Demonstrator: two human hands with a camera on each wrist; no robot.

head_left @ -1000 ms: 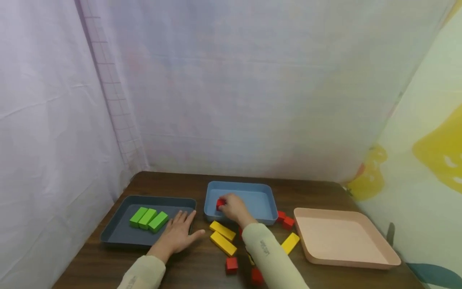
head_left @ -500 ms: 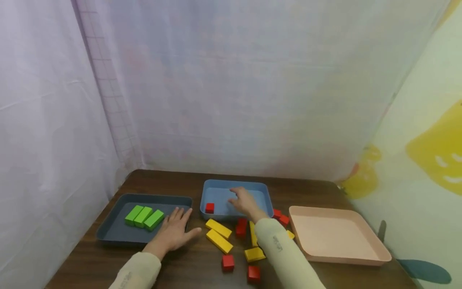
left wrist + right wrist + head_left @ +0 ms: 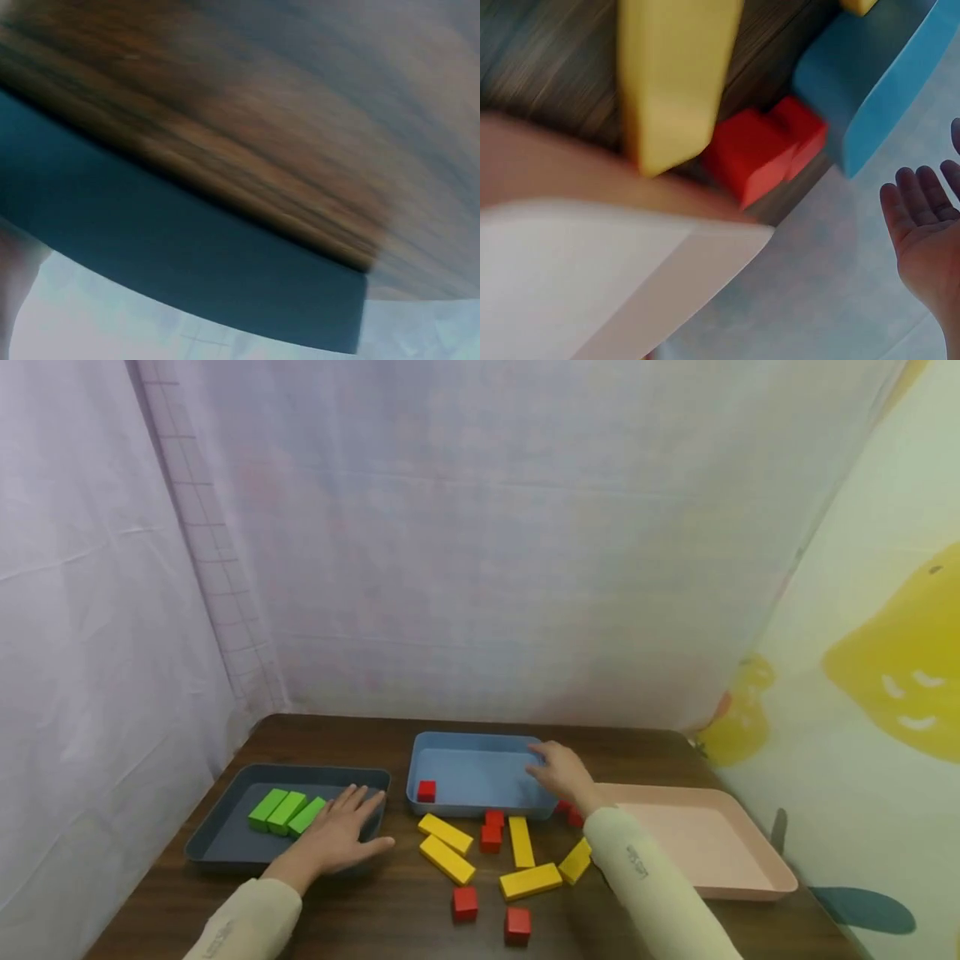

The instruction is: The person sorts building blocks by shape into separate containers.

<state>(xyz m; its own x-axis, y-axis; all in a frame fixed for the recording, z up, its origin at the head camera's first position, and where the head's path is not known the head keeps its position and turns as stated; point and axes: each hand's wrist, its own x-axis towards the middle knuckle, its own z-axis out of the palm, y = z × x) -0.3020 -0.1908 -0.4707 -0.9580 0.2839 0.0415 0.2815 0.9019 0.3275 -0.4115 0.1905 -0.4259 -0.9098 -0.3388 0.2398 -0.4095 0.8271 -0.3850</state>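
My left hand spreads over the right side of the dark grey tray, fingertips close to three green blocks. Nothing is in its grasp. My right hand, with fingers relaxed, hovers over the right end of the blue tray; it holds nothing. A red cube sits in that tray's front left corner. Two more red cubes lie between the blue tray and the pink tray, partly behind the right hand in the head view.
Several yellow blocks lie scattered in front of the blue tray. Among and before them are red cubes, two close together and two nearer the front. Curtains hang behind the dark wooden table.
My right hand let go of the red cube in the blue tray, then moved right across it. The left hand stays at the grey tray. The head view has shifted slightly.
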